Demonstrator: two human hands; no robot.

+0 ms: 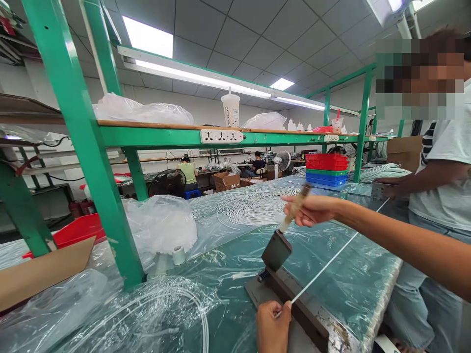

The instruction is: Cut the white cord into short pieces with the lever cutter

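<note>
A: White cord runs taut over the table, from my left hand up to a co-worker's hand at the far right. Near end lies across the cutter base.

B: Grip, both hands?

A: Left hand: fingers closed, pinching the cord end just beside the base. Right hand: fingers wrapped round the lever handle.

B: Blade position?

A: Blade block is lifted, tilted up and clear of the base. The cord reads as one unbroken line past it. Judgement: cord placed and tensioned, lever gripped, stroke not made on this length.

B: Anything that counts as finished work?

A: Coils of white cord lie beyond the cutter under clear film. Whether they are stock or done pieces, I cannot tell. No cut lengths visible beside the base.

B: Note what cannot be read.

A: Cutting edge is hidden behind the block, so exactly where the cord crosses it is unclear. The co-worker's fingers are too small and dim to tell how they hold the far end. My left palm is cut off by the bottom edge. The base's near corner also runs out of view. The co-worker's other hand is not seen.
</note>
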